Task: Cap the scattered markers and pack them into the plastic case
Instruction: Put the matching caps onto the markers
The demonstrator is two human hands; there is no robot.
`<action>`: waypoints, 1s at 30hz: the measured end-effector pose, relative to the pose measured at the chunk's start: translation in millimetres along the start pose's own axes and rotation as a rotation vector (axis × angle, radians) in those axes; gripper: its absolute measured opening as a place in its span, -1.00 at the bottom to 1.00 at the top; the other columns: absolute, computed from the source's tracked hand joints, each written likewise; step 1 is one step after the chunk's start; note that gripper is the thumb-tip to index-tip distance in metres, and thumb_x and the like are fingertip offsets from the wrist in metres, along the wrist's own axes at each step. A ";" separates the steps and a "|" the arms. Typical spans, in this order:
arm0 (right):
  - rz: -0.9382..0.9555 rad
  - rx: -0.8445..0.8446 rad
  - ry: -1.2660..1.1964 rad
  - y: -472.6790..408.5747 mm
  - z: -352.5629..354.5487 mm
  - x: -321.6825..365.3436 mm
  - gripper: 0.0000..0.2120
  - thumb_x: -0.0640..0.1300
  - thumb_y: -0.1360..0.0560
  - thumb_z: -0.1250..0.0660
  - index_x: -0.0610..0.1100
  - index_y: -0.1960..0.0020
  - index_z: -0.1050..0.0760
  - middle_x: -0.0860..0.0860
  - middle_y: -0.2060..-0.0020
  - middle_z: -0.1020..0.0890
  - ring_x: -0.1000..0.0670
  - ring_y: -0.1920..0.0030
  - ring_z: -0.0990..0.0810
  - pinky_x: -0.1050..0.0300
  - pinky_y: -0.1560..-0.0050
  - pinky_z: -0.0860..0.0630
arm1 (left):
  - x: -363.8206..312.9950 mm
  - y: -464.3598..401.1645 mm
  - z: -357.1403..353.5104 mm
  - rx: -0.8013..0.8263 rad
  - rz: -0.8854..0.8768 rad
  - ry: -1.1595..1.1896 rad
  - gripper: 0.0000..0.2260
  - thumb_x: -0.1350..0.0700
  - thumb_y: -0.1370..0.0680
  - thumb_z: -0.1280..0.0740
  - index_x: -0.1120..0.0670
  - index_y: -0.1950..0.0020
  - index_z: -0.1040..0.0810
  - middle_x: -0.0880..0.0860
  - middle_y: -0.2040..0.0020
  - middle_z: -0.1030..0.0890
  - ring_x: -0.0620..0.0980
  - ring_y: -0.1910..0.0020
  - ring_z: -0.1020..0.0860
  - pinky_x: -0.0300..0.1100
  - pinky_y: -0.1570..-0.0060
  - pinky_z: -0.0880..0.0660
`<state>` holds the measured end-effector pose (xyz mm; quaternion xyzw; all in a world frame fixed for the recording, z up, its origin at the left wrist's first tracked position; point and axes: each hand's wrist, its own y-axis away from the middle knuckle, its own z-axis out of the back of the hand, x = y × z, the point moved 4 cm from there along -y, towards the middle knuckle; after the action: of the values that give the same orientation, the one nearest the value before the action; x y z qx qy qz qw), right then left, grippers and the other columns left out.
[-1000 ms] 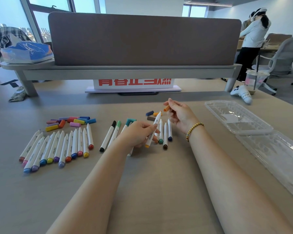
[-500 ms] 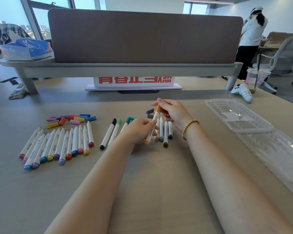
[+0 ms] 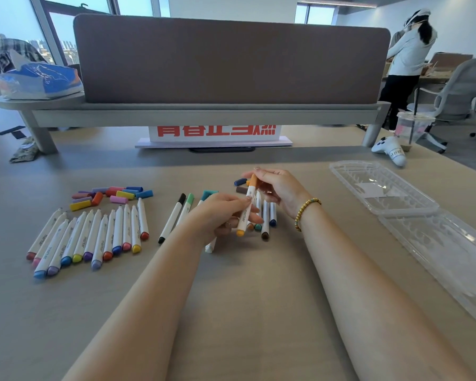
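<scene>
My left hand (image 3: 223,213) grips the white barrel of an orange marker (image 3: 245,213), held tilted above the table. My right hand (image 3: 279,188) pinches the orange cap (image 3: 253,182) sitting on the marker's top end. Under the hands lie several markers (image 3: 268,218), tips toward me, with a blue and a brown loose cap (image 3: 241,189) behind them. A black and a green capped marker (image 3: 173,218) lie just left. A row of uncapped markers (image 3: 94,235) fans out at the left, with a pile of coloured caps (image 3: 113,195) behind it. The clear plastic case (image 3: 412,213) lies open at the right.
A desk divider on a grey shelf (image 3: 204,114) runs across the back, with a red-lettered sign (image 3: 215,132) under it. A white game controller (image 3: 390,151) and a plastic drink cup (image 3: 414,127) sit back right. A person stands beyond, by an office chair.
My right hand brought the orange cap down from beside the marker onto its top end. My left hand kept hold of the marker and shifted slightly.
</scene>
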<state>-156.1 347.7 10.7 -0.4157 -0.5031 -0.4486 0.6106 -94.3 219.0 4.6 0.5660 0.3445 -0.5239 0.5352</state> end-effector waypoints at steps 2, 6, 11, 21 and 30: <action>0.001 0.004 -0.024 -0.1 0.9 0.5 -0.69 -0.11 -0.63 -0.12 -0.22 -0.08 -0.60 0.02 0.29 -0.56 0.19 0.47 -0.41 0.39 0.52 -0.26 | -1.3 1.7 -0.6 0.017 -0.006 0.037 -0.75 0.10 -0.64 -0.16 0.20 0.07 -0.56 0.08 0.22 -0.69 -0.21 0.67 -0.24 -0.42 0.69 -0.16; 0.002 0.015 -0.063 -1.3 1.6 0.3 -0.69 -0.10 -0.63 -0.13 -0.23 -0.07 -0.60 0.02 0.35 -0.52 0.20 0.52 -0.42 0.36 0.51 -0.24 | -0.6 0.5 2.4 -0.018 -0.016 -0.022 -0.76 0.07 -0.62 -0.20 0.17 0.10 -0.57 0.05 0.23 -0.69 -0.20 0.65 -0.25 -0.41 0.66 -0.18; -0.007 0.127 -0.022 -0.8 -8.0 9.8 -0.71 -0.03 -0.60 -0.18 -0.15 0.17 -0.53 0.07 0.51 -0.33 0.12 0.48 -0.25 0.35 0.51 -0.23 | -3.8 0.4 1.4 -0.156 -0.082 -0.347 -0.65 -0.10 -0.60 -0.16 0.13 0.21 -0.47 -0.04 0.42 -0.58 -0.13 0.56 -0.35 -0.34 0.52 -0.32; -0.110 0.063 0.057 -1.6 -15.8 19.7 -0.71 0.05 -0.57 -0.22 -0.15 0.17 -0.48 0.05 0.52 -0.36 0.16 0.56 -0.31 0.35 0.55 -0.26 | -9.3 -4.7 -1.6 -0.290 -0.168 -0.627 -0.63 -0.06 -0.63 -0.06 0.13 0.26 -0.39 0.02 0.43 -0.56 -0.08 0.53 -0.37 -0.25 0.41 -0.35; -0.310 -0.107 -0.102 -7.6 3.5 17.2 -0.67 0.02 -0.59 -0.21 -0.15 0.27 -0.39 0.04 0.51 -0.30 0.15 0.63 -0.20 0.35 0.65 -0.16 | -13.9 5.7 -0.9 -0.114 -0.112 -0.727 -0.59 -0.12 -0.63 -0.05 0.09 0.30 -0.39 -0.08 0.62 -0.49 -0.19 0.61 -0.33 -0.41 0.54 -0.31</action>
<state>-162.7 346.9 28.6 -0.3871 -0.5671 -0.5418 0.4847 -91.7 221.1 19.2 0.2925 0.1912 -0.6991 0.6238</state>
